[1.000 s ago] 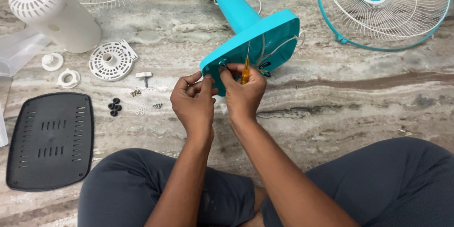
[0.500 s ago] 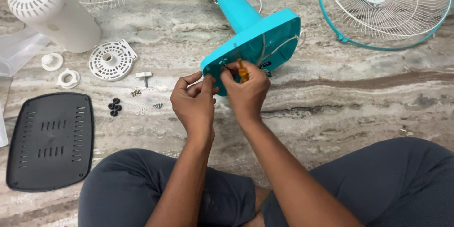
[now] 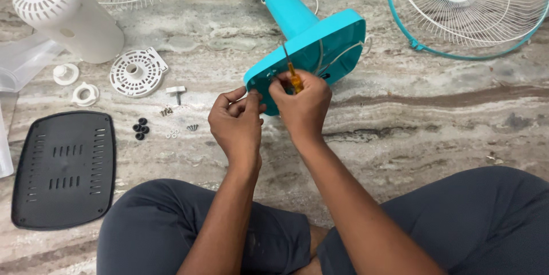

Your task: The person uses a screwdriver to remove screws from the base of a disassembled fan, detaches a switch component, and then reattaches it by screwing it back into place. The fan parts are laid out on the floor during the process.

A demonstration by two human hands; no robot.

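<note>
The teal fan base (image 3: pixel 320 43) lies tipped on the marble floor (image 3: pixel 434 132), centre far. The right hand (image 3: pixel 302 103) is clamped on an orange-handled screwdriver (image 3: pixel 293 77) at the base's near edge; the left hand (image 3: pixel 235 121) pinches closed beside it, contents indiscernible. Risk: the tip slipping could nick the white wires (image 3: pixel 343 57). Loose screws (image 3: pixel 180 129) and a black cover plate (image 3: pixel 64 169) lie left; a fan guard (image 3: pixel 486 29) lies far right.
</note>
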